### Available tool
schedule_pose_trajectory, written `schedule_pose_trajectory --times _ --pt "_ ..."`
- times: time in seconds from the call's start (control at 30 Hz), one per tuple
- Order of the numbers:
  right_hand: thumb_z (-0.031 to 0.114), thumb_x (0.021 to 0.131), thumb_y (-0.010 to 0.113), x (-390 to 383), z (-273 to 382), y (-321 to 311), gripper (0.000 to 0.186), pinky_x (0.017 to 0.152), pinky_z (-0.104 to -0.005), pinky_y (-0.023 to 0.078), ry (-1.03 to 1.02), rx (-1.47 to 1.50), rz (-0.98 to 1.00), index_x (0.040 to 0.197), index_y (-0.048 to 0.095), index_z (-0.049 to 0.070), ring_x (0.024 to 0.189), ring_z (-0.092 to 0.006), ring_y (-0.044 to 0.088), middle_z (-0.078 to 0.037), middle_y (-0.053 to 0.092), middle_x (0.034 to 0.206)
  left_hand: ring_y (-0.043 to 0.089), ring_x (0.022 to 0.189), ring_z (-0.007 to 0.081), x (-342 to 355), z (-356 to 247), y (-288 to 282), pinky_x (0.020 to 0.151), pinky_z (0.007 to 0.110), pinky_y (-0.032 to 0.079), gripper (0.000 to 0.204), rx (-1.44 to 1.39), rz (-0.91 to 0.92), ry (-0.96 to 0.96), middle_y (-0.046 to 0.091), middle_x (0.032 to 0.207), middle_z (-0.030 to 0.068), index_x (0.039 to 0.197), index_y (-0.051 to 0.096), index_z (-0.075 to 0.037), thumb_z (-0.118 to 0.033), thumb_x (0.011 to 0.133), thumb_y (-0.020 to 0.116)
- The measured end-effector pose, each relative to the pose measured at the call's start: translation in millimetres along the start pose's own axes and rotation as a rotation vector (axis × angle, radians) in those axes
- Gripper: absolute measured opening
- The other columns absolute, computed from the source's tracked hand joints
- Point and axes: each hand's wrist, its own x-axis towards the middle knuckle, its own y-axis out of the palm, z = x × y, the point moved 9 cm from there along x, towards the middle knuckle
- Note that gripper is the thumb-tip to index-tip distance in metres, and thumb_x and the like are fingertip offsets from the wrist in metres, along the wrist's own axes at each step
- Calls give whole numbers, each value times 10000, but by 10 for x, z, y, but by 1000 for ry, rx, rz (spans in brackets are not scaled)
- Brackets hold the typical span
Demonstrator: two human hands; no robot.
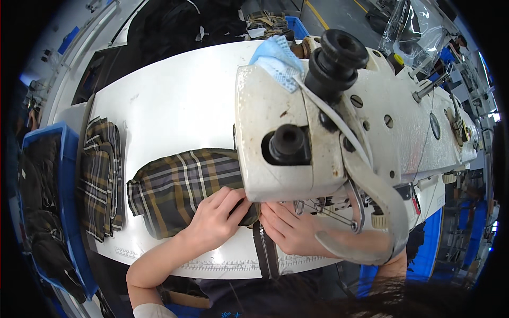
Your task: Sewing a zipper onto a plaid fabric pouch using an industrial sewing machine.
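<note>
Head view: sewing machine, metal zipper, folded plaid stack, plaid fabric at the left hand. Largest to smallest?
1. Sewing machine (likely enlarged by nearness)
2. Plaid fabric at the left hand
3. Folded plaid stack
4. Metal zipper

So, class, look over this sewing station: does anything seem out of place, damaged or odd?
Yes: a crumpled light-blue cloth, possibly a face mask, sits on the sewing machine, odd because it looks like no machine part. The machine also bears small dark marks, possibly wear. The plaid fabric beside it shows no obvious damage.
</note>
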Motion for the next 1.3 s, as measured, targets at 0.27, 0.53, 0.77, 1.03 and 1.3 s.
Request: schedule_pose_trajectory --times 0.27,0.53,0.77,1.03,1.3 --pt "146 759 582 -48 19 -78 310 892 -387 476 -21 -73 46 1005 641 -34 1070 -316 558 -203 604 1105 503 716 221 62 -75 44 552 297 459 276 32 23 59 516 879 115 815 618 77 -10 553 621" --pt "151 748 575 39 9 -48 338 899 -386 471 -61 -71 69 1019 642 -39 1081 -310 558 -195 609 1103 506 739 243 82 -61 -60 594 321 466 299 44 30 65 503 869 112 826 617 59 -2 535 641" --pt "157 731 569 -14 0 -89 390 915 -384 463 -30 -102 56 1057 638 -46 1094 -298 554 -191 605 1113 520 828 297 72 105 -57 632 365 484 453 -159 29 -106 532 969 119 909 607 9 28 462 678" --pt "134 741 575 4 -31 -14 394 872 -373 495 9 13 53 1091 617 -44 1121 -289 545 -182 584 1159 595 837 307 157 375 -5 636 365 523 343 -325 35 -338 570 1048 154 970 628 5 65 635 672" --pt "119 776 579 -4 -55 -48 357 740 -285 535 30 -13 1 1099 614 -29 1146 -270 540 -170 586 1169 621 790 282 233 454 10 575 325 513 338 -522 40 -435 606 993 127 1027 629 -4 59 697 661"
